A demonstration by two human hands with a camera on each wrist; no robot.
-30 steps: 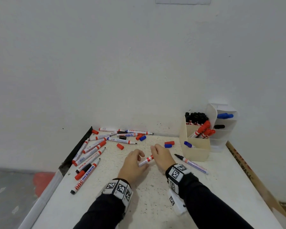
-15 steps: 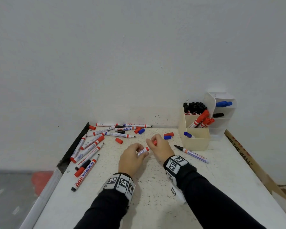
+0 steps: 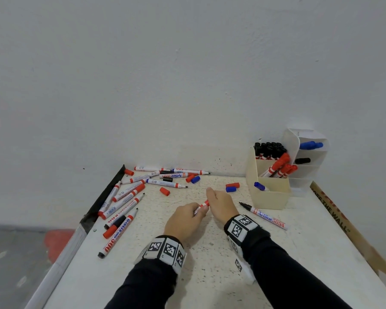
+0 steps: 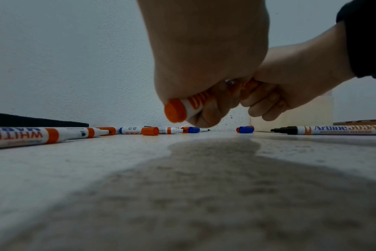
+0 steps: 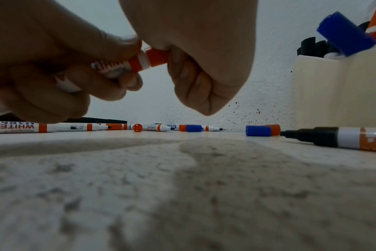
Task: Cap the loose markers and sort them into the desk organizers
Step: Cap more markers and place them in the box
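Fingers of the left hand (image 3: pixel 184 219) are curled around the barrel of a red marker (image 3: pixel 201 207), held just above the table (image 3: pixel 210 275); its red end plug pokes out below the palm in the left wrist view. Right hand (image 3: pixel 221 205) fingers are curled over the red cap (image 5: pixel 157 56) at the marker's other end, cap looks seated or nearly so; I judge the capping step about finished. Outward: beige organizer (image 3: pixel 270 197) and white organizer (image 3: pixel 308 157) already hold black, red and blue markers. Left to do: an uncapped black-tipped marker (image 3: pixel 263 216) just right of the hands, a heap of markers (image 3: pixel 125 197) at the table's left edge, loose caps (image 3: pixel 232 187) between. Task roughly mid-way.
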